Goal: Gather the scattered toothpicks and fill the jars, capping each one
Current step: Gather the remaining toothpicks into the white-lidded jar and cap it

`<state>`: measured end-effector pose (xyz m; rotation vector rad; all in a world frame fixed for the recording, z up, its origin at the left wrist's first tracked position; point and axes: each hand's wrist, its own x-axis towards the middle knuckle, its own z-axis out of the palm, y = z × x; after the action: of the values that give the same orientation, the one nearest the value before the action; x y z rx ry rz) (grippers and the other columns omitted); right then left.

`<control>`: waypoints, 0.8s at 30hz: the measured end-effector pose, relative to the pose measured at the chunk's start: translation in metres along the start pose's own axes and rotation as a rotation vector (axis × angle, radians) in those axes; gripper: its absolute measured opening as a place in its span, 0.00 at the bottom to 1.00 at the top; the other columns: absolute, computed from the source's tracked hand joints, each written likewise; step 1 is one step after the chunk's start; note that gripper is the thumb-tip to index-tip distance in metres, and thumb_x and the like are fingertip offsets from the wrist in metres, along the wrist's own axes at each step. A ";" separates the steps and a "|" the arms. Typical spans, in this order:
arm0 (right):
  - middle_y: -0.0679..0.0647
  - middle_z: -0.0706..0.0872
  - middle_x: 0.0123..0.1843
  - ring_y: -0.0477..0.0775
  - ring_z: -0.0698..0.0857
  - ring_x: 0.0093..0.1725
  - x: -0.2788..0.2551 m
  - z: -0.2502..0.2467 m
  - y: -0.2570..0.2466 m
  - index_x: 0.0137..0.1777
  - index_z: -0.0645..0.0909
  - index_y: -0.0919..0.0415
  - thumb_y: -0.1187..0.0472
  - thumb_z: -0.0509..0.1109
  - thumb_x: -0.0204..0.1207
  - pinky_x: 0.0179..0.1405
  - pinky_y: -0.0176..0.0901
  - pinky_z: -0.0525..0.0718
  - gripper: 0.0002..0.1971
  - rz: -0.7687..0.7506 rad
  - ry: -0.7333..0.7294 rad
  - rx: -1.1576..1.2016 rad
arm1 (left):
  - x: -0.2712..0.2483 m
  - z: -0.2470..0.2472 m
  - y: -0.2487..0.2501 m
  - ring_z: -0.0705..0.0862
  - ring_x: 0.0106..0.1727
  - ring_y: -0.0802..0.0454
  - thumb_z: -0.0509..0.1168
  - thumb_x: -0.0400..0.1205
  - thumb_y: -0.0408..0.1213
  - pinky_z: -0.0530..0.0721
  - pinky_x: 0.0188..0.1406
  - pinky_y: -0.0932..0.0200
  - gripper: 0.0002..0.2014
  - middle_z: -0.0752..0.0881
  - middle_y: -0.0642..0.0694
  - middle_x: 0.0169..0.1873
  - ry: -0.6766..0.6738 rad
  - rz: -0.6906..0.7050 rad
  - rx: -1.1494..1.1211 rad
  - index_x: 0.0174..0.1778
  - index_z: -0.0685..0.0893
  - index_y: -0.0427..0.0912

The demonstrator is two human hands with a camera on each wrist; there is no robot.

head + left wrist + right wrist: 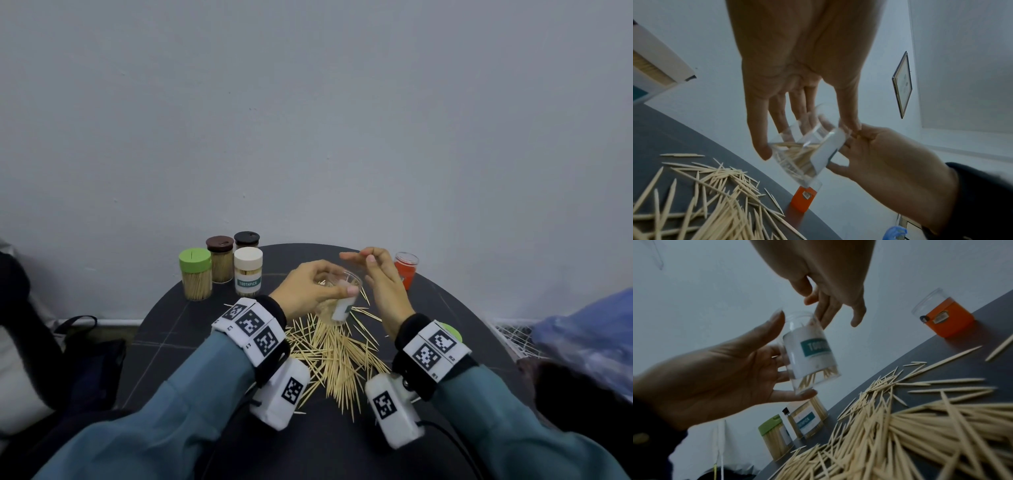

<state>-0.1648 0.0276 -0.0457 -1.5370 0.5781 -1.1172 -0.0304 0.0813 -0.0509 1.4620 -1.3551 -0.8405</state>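
Observation:
My left hand (pixel 325 287) grips a clear jar (pixel 339 305) with a white "TOOTHPICK" label, lifted above the table and tilted. The jar (pixel 809 353) has no cap and holds a small bunch of toothpicks at its bottom. My right hand (pixel 363 262) hovers at the jar's mouth with its fingers (pixel 828 313) loosely extended and nothing visible in them. In the left wrist view the right hand (pixel 879 162) lies against the jar (pixel 803 155). A loose pile of toothpicks (pixel 335 356) is spread on the dark round table (pixel 191 325) beneath both hands.
Four capped, filled jars stand at the back left: green lid (pixel 195 274), brown lid (pixel 220 258), black lid (pixel 246 240), cream lid (pixel 248 272). An uncapped jar with an orange label (pixel 406 270) stands back right. A green cap (pixel 452 330) lies by my right wrist.

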 end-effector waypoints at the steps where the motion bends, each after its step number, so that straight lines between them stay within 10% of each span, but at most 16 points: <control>1: 0.56 0.84 0.54 0.51 0.81 0.58 0.003 -0.003 0.002 0.53 0.69 0.59 0.64 0.49 0.86 0.51 0.28 0.75 0.07 0.020 0.040 -0.083 | 0.001 -0.002 0.001 0.82 0.62 0.52 0.76 0.67 0.51 0.83 0.60 0.46 0.27 0.85 0.48 0.57 0.023 0.004 0.017 0.61 0.82 0.46; 4: 0.60 0.82 0.62 0.52 0.79 0.59 0.016 -0.013 0.011 0.58 0.72 0.62 0.64 0.59 0.83 0.58 0.37 0.75 0.07 0.211 0.006 -0.408 | 0.002 -0.011 0.001 0.81 0.61 0.54 0.76 0.70 0.47 0.79 0.59 0.57 0.26 0.84 0.49 0.57 0.105 0.020 0.072 0.63 0.81 0.44; 11: 0.60 0.78 0.68 0.57 0.77 0.68 0.004 -0.002 0.005 0.73 0.69 0.69 0.38 0.59 0.78 0.63 0.45 0.75 0.36 0.603 -0.575 -1.401 | 0.004 -0.025 -0.001 0.79 0.60 0.53 0.76 0.70 0.45 0.77 0.62 0.55 0.27 0.83 0.46 0.60 0.225 0.006 0.048 0.64 0.80 0.42; 17: 0.57 0.77 0.70 0.56 0.77 0.68 -0.018 0.009 0.010 0.70 0.74 0.65 0.29 0.64 0.68 0.62 0.46 0.76 0.43 0.619 -0.658 -1.545 | 0.006 -0.021 -0.002 0.80 0.63 0.51 0.77 0.70 0.44 0.78 0.66 0.51 0.26 0.84 0.45 0.60 0.192 0.010 0.081 0.63 0.81 0.43; 24: 0.60 0.77 0.69 0.56 0.78 0.67 -0.026 0.017 0.007 0.68 0.74 0.69 0.46 0.62 0.80 0.58 0.43 0.77 0.27 0.517 -0.700 -1.522 | 0.003 -0.019 -0.001 0.77 0.66 0.51 0.76 0.71 0.45 0.74 0.70 0.47 0.27 0.82 0.46 0.63 0.152 0.013 0.108 0.65 0.80 0.43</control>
<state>-0.1592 0.0551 -0.0607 -2.5693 1.3303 0.5448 -0.0118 0.0816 -0.0449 1.5652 -1.3112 -0.6427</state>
